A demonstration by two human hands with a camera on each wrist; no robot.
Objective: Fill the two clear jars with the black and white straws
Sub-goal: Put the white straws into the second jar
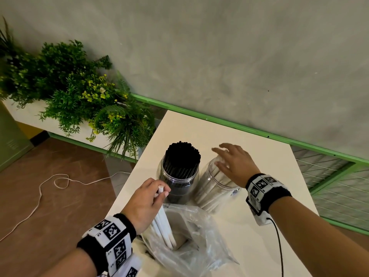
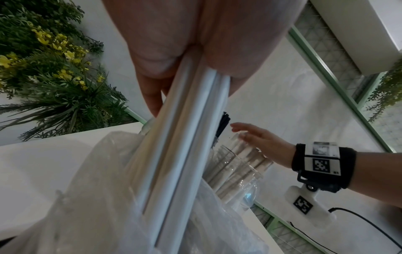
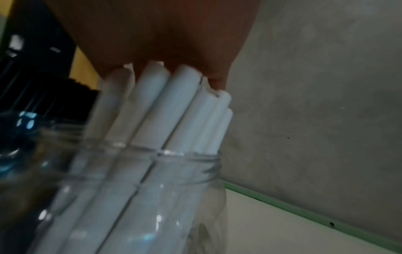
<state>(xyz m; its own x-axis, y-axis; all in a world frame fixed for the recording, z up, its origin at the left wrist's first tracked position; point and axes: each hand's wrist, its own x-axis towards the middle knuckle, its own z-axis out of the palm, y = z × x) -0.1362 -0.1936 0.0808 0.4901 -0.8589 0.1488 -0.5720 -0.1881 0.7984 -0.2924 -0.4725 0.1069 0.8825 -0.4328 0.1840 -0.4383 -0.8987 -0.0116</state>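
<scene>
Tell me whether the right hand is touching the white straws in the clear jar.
Touching. The right wrist view shows the right hand resting its palm on the top ends of the white straws standing in the clear plastic jar.

A: Where's open room?
B: The far worktop [image 1: 229, 128], behind both jars.
A: What blocks?
B: The black-straw jar [image 1: 177, 176] just beside the white-straw jar [image 1: 217, 188]; the plastic bag [image 1: 195, 240] in front.
</scene>
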